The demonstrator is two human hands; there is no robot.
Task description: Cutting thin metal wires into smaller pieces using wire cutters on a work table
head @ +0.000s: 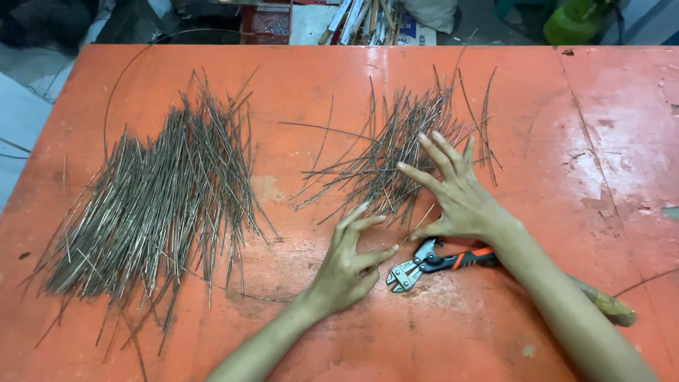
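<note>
My left hand (350, 258) hovers with fingers spread just below a loose pile of thin metal wire pieces (396, 145), holding nothing. My right hand (453, 187) rests with fingers splayed on the near right edge of that same pile, fingertips on the wires. A small cutter with black and orange handles (431, 263) lies on the orange table (552, 141) between my two wrists, partly hidden under my right forearm. A much larger heap of the same cut wires (159, 201) lies to the left.
A long curved wire (117, 85) arcs around the large heap at the table's back left. A wooden handle end (612, 308) sticks out from under my right forearm. Beyond the far edge stand a red crate (267, 20), sticks and a green container (573, 21).
</note>
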